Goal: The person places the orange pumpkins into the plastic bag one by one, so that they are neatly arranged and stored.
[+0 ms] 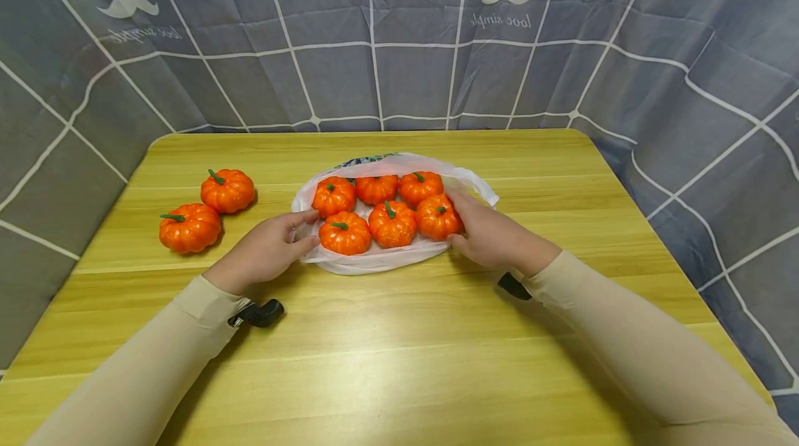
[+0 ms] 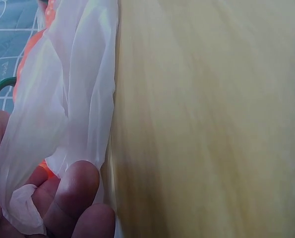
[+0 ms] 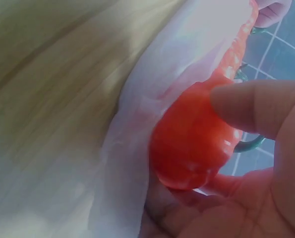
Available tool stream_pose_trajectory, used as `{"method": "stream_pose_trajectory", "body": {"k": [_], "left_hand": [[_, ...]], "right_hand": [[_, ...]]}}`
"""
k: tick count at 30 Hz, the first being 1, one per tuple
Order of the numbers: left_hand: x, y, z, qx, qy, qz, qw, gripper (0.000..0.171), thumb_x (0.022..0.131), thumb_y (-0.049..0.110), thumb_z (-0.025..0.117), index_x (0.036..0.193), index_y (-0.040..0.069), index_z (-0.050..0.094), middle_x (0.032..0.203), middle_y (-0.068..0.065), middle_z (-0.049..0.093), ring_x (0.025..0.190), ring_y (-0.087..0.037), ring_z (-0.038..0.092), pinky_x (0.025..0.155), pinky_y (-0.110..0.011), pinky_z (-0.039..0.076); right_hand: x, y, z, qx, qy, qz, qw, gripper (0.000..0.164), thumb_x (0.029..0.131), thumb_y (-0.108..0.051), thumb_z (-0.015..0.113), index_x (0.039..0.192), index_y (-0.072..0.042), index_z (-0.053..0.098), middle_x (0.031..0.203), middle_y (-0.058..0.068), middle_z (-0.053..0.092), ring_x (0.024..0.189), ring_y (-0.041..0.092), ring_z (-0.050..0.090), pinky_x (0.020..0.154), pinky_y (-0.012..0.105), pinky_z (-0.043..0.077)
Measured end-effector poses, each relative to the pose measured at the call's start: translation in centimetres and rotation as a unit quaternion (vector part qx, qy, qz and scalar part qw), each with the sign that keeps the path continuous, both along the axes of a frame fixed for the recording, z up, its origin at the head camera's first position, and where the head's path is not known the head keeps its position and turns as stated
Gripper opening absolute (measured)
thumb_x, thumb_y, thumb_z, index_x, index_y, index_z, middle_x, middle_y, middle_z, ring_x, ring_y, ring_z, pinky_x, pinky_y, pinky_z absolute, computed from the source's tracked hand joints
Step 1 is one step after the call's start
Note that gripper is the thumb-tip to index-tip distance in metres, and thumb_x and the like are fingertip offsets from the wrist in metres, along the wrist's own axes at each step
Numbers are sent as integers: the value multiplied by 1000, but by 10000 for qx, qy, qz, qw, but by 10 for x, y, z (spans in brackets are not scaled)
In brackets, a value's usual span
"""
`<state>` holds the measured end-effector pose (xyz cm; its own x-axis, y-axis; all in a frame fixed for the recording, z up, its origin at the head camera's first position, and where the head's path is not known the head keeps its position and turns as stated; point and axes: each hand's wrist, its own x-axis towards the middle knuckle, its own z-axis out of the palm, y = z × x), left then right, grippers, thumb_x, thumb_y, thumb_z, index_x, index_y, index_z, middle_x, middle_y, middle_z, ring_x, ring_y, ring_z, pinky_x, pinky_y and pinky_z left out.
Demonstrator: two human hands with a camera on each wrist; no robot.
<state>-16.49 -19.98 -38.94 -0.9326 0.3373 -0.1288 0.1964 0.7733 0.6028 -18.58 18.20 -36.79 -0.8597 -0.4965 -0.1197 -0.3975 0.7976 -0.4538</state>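
A white plastic bag [image 1: 368,263] lies spread open on the table with several small orange pumpkins [image 1: 392,224] inside, set in two rough rows, some with green stems showing. At the bag's left end my left hand [image 1: 265,248] holds the bag's edge; in the left wrist view the thin film runs between thumb and curled fingers [image 2: 78,186]. My right hand [image 1: 483,231] grips the rightmost front pumpkin [image 1: 439,217]. In the right wrist view the thumb presses on this pumpkin [image 3: 192,139] and the other fingers lie beneath it, partly hidden.
Two more orange pumpkins, a front one [image 1: 190,228] and a back one [image 1: 227,191], sit together on the left of the wooden table [image 1: 387,349]. A grey curtain [image 1: 412,78] with white grid lines hangs behind the table and along its sides.
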Motion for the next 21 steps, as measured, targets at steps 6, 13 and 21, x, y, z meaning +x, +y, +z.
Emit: {"method": "stream_pose_trajectory", "body": {"k": [6, 13, 21], "left_hand": [[-1, -1, -1, -10, 22, 11, 10000, 61, 106, 33, 60, 159, 6, 46, 158, -18, 53, 134, -35, 54, 114, -58, 42], [-1, -1, 1, -66, -1, 28, 10000, 62, 106, 35, 59, 159, 7, 46, 156, -19, 55, 121, -34, 54, 100, -49, 43], [-2, -2, 2, 0, -40, 63, 10000, 63, 106, 36, 60, 160, 7, 45, 160, -18, 51, 122, -33, 52, 99, -48, 42]], "right_hand": [[-1, 0, 0, 290, -72, -181, 9994, 85, 99, -23, 71, 165, -3, 21, 164, 23, 40, 148, 42, 47, 124, 56, 37], [0, -3, -1, 285, 178, -121, 9994, 83, 96, -18, 73, 163, -3, 27, 159, 22, 47, 142, 40, 53, 121, 56, 41], [0, -5, -4, 597, 289, -115, 9977, 81, 94, -22, 74, 161, -4, 31, 156, 21, 51, 138, 41, 57, 118, 55, 45]]}}
